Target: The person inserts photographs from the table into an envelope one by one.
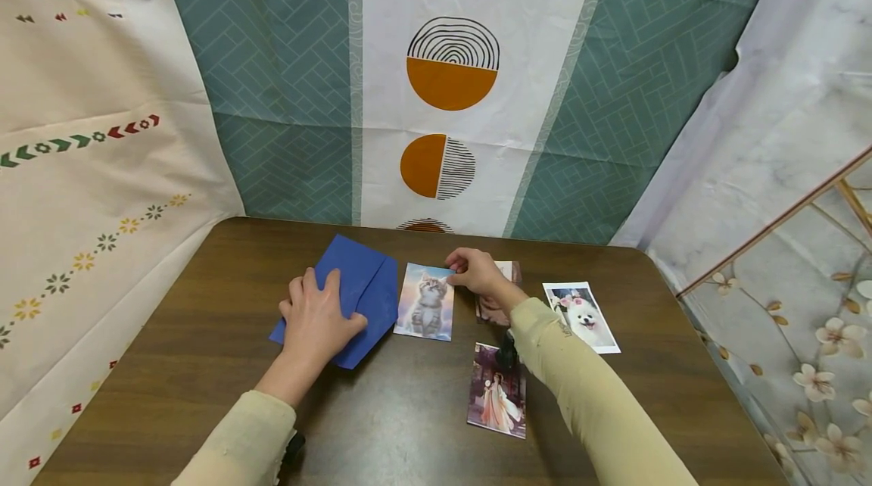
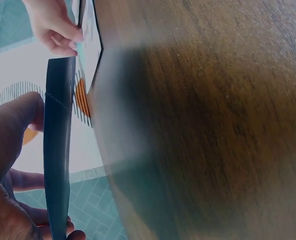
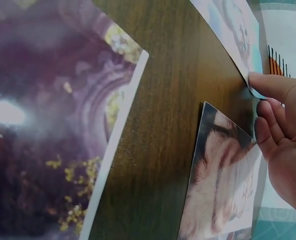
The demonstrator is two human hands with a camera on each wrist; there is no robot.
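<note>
A blue envelope (image 1: pixel 371 312) is under my left hand (image 1: pixel 316 319) on the left of the table. In the left wrist view the envelope (image 2: pixel 57 145) appears edge-on, apart from the tabletop, with the thumb against its face and some fingertips curled past its lower edge. To its right is a kitten picture card (image 1: pixel 424 308). My right hand (image 1: pixel 477 274) pinches this card's upper right corner between thumb and fingers. Beneath the right wrist lies a brownish picture card (image 3: pixel 220 175), partly hidden by the hand in the head view.
A card with a figure in a long gown (image 1: pixel 497 395) lies nearer the front, below the right forearm. Further right is a white dog card (image 1: pixel 582 316). The brown wooden table (image 1: pixel 381 425) ends at a patterned curtain (image 1: pixel 450 168) behind.
</note>
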